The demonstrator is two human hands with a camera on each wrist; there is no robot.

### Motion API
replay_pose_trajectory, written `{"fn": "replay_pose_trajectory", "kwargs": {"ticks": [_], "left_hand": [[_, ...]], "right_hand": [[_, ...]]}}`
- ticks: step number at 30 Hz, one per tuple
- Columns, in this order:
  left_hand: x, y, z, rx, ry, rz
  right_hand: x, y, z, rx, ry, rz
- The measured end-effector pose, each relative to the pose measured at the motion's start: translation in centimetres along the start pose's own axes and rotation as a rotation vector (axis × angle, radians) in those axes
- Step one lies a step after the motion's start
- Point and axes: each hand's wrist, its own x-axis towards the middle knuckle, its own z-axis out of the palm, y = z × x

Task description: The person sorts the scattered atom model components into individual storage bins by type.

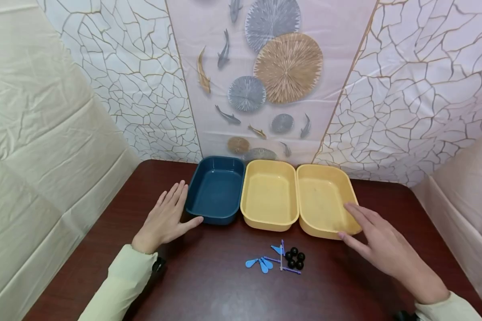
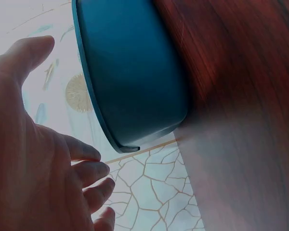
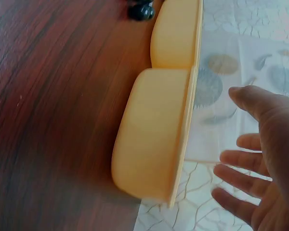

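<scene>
My left hand (image 1: pixel 163 221) spreads its fingers beside the left wall of a dark blue bin (image 1: pixel 216 191), holding nothing. In the left wrist view that bin (image 2: pixel 135 72) stands just past the thumb; whether they touch I cannot tell. On the right, my right hand (image 1: pixel 383 245) has its fingers extended at the right edge of a yellow bin (image 1: pixel 325 227), also holding nothing. The right wrist view shows a gap between the fingers and that bin (image 3: pixel 149 130). A second yellow bin (image 1: pixel 269 225) sits in the middle of the row.
In front of the bins lie several black balls (image 1: pixel 295 258), several blue teardrop-shaped pieces (image 1: pixel 263 266) and thin purple rods (image 1: pixel 292 270), with one pale rod (image 1: pixel 281 258) among them. The dark wooden table (image 1: pixel 209 285) meets a patterned cloth backdrop (image 1: pixel 152 89) behind the bins.
</scene>
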Motion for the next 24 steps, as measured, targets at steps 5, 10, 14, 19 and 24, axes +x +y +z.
{"fn": "replay_pose_trajectory", "kwargs": {"ticks": [5,10,14,19,24], "left_hand": [[0.5,0.2,0.2,-0.021,-0.021,0.001],[0.9,0.3,0.4,-0.05,-0.036,0.0],[1.2,0.4,0.6,-0.061,-0.045,-0.005],[1.4,0.5,0.6,-0.072,-0.05,-0.011],[1.5,0.6,0.9,-0.073,-0.053,-0.012]], "right_hand": [[0.6,-1.2,-0.2,0.025,0.066,-0.135],[1.2,-2.0,0.2,0.045,0.053,-0.251],[1.4,-2.5,0.7,0.071,0.018,-0.333],[1.5,-3.3,1.7,0.128,-0.058,-0.387],[1.1,-4.1,2.8,0.159,-0.177,-0.374]]}}
